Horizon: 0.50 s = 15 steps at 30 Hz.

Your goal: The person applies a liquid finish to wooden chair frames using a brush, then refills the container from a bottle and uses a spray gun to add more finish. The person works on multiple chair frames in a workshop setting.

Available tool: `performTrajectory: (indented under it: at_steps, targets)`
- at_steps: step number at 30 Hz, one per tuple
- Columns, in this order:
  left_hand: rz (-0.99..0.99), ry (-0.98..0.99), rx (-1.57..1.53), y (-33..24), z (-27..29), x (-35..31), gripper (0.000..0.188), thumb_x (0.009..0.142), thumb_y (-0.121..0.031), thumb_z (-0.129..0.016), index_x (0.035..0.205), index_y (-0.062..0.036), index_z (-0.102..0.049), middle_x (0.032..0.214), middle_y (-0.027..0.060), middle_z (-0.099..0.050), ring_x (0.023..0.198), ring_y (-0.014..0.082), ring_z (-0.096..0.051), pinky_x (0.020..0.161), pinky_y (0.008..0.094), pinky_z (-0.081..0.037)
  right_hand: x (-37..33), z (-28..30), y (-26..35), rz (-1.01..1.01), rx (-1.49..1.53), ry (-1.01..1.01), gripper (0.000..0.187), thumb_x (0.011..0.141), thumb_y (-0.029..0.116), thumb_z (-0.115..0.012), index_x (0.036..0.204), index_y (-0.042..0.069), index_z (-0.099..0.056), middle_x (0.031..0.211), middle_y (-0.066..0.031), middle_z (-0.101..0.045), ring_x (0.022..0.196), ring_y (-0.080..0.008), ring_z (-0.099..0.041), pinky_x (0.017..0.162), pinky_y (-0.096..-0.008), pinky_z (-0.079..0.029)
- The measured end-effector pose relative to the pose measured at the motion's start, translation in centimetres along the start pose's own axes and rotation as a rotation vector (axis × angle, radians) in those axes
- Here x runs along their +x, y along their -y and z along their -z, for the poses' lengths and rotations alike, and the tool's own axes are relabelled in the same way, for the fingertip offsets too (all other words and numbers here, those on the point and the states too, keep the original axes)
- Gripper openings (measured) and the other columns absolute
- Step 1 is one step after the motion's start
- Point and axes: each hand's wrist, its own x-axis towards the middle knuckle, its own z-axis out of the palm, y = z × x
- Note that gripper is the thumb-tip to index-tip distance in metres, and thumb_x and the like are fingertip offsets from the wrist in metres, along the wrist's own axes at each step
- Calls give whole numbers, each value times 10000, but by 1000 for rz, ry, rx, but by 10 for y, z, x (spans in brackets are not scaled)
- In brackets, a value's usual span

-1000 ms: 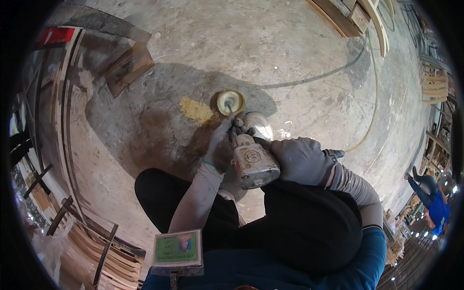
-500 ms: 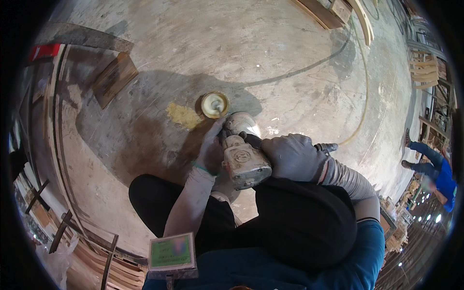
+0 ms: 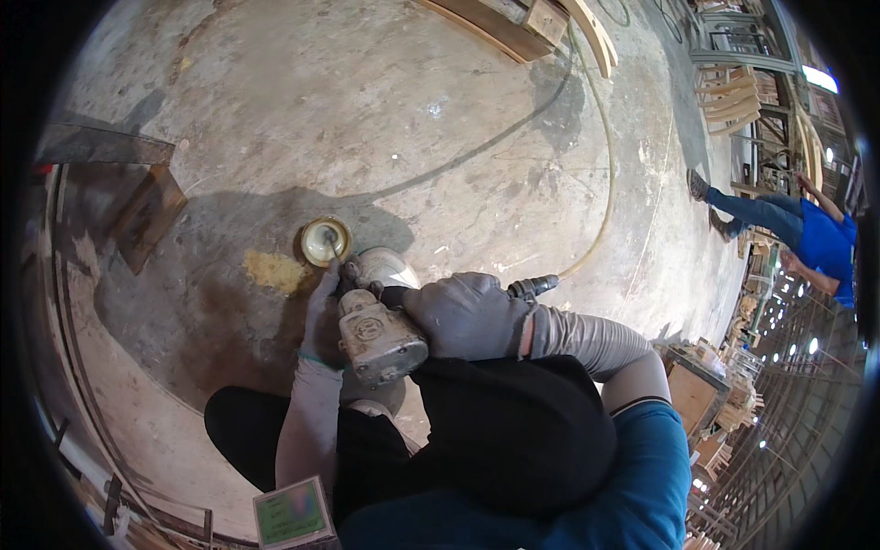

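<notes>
My right hand [image 3: 466,316], in a grey glove, is closed around the handle of a worn, light-metal pneumatic nail gun [image 3: 378,341]. Its blocky head faces me, and a round, pale part [image 3: 385,267] shows beyond it. My left hand [image 3: 323,316], also gloved, is closed at the tool's left side; its fingers are partly hidden there. From its fingertips a thin grey shaft [image 3: 332,246] reaches into a small round tin [image 3: 312,225] with pale contents. Whether the fingers grip the shaft or the tool is unclear. The tin stands on the concrete floor.
A yellowish air hose [image 3: 605,183] runs from the handle's coupling [image 3: 533,287] across the floor. Yellow powdery stuff [image 3: 275,271] lies beside the tin. A wooden board [image 3: 149,218] stands at left, and wooden pieces [image 3: 495,27] lie at the top. A person in blue [image 3: 820,243] is at far right.
The whole view has shifted, so my hands, the nail gun and the tin appear farther left and lower. My grip looks unchanged. More of the person in blue shows.
</notes>
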Motion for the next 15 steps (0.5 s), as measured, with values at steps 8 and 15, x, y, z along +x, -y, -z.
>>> performTrajectory:
  at_steps: [8,15]
  targets:
    - [-37,25,-58,0,16,7,224,954,-314,-464,920,-115,-560,681,-31,-557,649,103,-578,634,261,-509,6,-14,-2,121,-26,-110,237,682,236,-621,816,41,-607,715,-160,-621,672,-344,-633,573,-449,-502]
    - [11,-11,-61,0,30,9,179,932,-242,-498,783,-148,-530,647,-37,-511,647,99,-563,673,258,-510,6,-4,-2,77,-36,1,243,702,243,-611,831,38,-601,732,-178,-630,693,-355,-638,594,-459,-505]
